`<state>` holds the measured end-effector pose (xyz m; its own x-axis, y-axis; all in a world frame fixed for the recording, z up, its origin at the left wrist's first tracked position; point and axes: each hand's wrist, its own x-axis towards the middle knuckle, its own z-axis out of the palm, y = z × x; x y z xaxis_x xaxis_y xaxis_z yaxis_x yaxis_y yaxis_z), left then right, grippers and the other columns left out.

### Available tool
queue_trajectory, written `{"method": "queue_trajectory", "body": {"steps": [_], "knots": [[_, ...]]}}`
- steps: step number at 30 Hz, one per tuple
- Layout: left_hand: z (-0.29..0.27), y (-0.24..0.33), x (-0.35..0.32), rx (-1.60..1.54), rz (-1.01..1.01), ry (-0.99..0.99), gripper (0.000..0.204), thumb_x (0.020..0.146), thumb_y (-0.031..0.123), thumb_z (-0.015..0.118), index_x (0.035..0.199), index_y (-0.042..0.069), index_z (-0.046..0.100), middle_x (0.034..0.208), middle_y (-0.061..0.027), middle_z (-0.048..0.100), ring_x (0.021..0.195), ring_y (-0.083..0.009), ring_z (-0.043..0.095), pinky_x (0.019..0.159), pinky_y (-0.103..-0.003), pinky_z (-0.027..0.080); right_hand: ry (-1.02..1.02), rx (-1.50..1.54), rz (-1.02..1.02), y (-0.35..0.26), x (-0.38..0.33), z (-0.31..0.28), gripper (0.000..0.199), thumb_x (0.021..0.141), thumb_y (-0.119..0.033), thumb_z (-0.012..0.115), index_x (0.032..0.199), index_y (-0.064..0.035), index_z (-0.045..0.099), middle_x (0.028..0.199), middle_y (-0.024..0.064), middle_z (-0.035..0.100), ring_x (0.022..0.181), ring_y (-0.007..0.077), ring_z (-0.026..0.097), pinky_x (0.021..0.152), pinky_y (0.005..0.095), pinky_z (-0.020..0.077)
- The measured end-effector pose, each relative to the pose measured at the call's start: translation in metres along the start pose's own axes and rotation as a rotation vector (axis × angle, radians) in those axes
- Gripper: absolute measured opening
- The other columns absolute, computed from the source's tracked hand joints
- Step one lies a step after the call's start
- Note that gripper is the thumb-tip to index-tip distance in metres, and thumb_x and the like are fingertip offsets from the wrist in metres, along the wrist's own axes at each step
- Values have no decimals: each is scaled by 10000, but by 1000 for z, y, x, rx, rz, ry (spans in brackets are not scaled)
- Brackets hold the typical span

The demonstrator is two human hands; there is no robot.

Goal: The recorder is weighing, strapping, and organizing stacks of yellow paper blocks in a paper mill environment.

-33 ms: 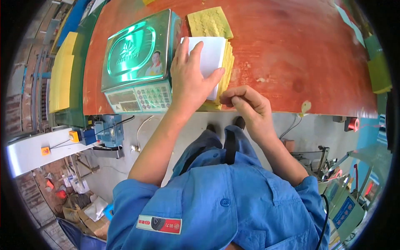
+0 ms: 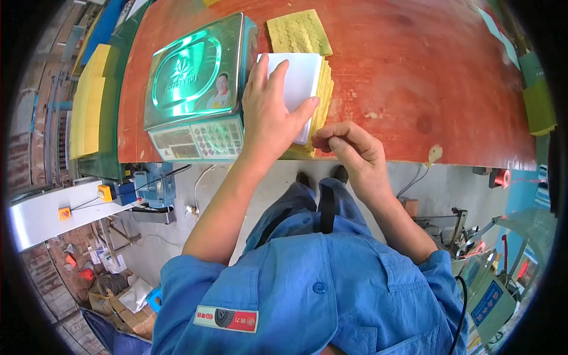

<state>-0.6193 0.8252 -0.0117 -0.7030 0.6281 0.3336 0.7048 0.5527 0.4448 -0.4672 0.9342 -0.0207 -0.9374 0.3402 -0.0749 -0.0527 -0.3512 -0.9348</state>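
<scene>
A stack of yellow sheets point(image 2: 323, 89) with uneven edges lies near the table's front edge, a smooth white sheet point(image 2: 302, 74) on top of it. My left hand point(image 2: 269, 115) lies over the white sheet with its fingers spread, the thumb reaching toward the stack's right edge. At the stack's near right corner, my right hand point(image 2: 358, 151) has its fingers curled and thumb drawn in. Its fingertips are at the yellow edges; whatever may be between them is hidden. Behind the stack lies a yellow piece with wavy ridges point(image 2: 300, 32).
Close on the left stands a weighing scale point(image 2: 195, 77) with a shiny metal pan and a keypad. The red table point(image 2: 426, 89) extends right. Long yellow sheets point(image 2: 92, 106) lie at far left, above a blue motor point(image 2: 155, 184). A red spool point(image 2: 503, 177) is beyond the table's right front.
</scene>
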Motion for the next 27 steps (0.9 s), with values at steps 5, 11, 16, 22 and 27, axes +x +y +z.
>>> {"method": "queue_trajectory", "body": {"steps": [5,11,16,22,27], "knots": [[-4,-9,-2,-190,-69,9,609,798,279,750,1286,-9,528,1464,-287,360,1347,-426,367,1088,-473,335,53,14,2,5,9,4,178,956,-15,491,1055,21,634,980,57,658,936,117,610,871,270,485],[-1,-18,-9,-269,-58,35,172,888,109,651,1015,-5,626,1409,-233,487,1312,-338,464,1083,-405,362,177,26,-30,10,9,11,179,954,-8,496,1059,24,637,971,50,663,899,109,614,832,257,497],[2,-24,-9,-371,-63,104,69,845,47,644,861,1,596,1202,-204,622,1204,-386,542,1017,-456,415,281,-166,-142,13,18,18,161,937,-5,532,1045,26,646,919,35,662,835,88,591,774,249,492],[-2,-15,-7,-138,66,118,69,840,13,646,903,2,619,1155,-171,638,1138,-335,575,973,-409,441,326,-494,-138,19,16,22,219,917,23,531,1104,30,643,911,56,650,829,89,598,760,240,487],[-5,-9,-5,-53,193,91,221,781,46,703,992,29,636,1170,-158,608,1089,-359,573,963,-452,425,388,-508,-223,25,16,25,215,890,-15,586,1096,7,644,909,132,642,773,190,629,702,304,510]]}}
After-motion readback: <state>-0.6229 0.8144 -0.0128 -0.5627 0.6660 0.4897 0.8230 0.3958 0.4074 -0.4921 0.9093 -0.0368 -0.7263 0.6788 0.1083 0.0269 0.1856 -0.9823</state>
